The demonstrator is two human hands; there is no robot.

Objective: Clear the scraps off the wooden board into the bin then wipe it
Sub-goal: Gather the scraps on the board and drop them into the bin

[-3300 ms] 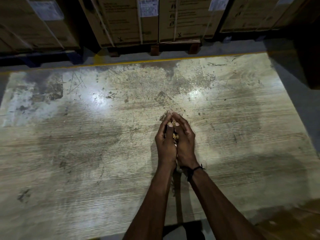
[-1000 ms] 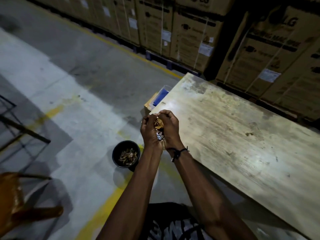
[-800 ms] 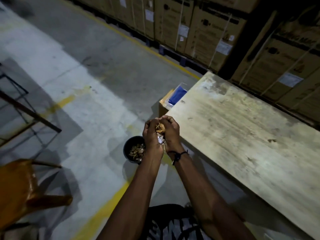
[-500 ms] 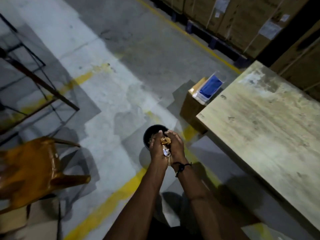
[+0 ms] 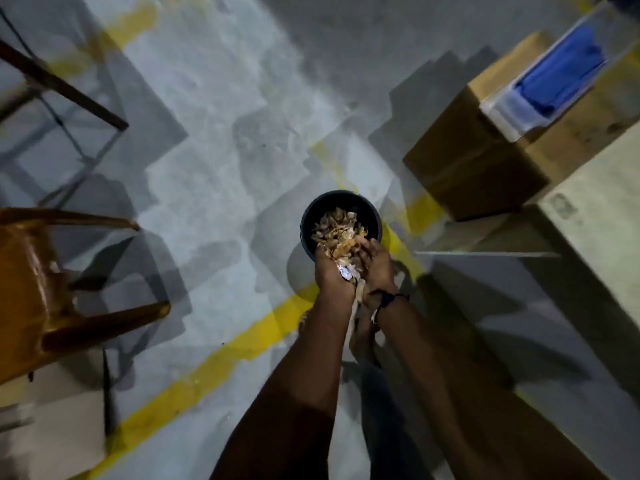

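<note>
Since half a second ago both hands have dropped closer to the bin [image 5: 341, 221] and now sit right over its near rim, view tilted further down at the floor. Left hand [image 5: 331, 270] and right hand [image 5: 375, 268] are pressed side by side, palms up, fingers curled into one cup that holds the scraps [image 5: 341, 249]. Cupped like that so nothing spills on the way; judged ready to tip or part over the opening. Dry, flaky tan bits, a pale blue-white piece among them low in the cup. More scraps already lie inside the bin. Black band on the right wrist.

Bin is a small dark round pot standing on the grey concrete floor [image 5: 214, 161], just beside a yellow painted line [image 5: 207, 368]. Wooden board [image 5: 609, 209] shows only as a pale corner at right edge, well apart from the hands; wiping not yet begun by the look of it. Cardboard box [image 5: 485, 168] far right, with a clear tray holding a blue cloth [image 5: 561, 77] on top. Orange chair [image 5: 38, 282] near left, metal frame [image 5: 62, 109] far left. Dim light, hard shadows, blur at edges.
</note>
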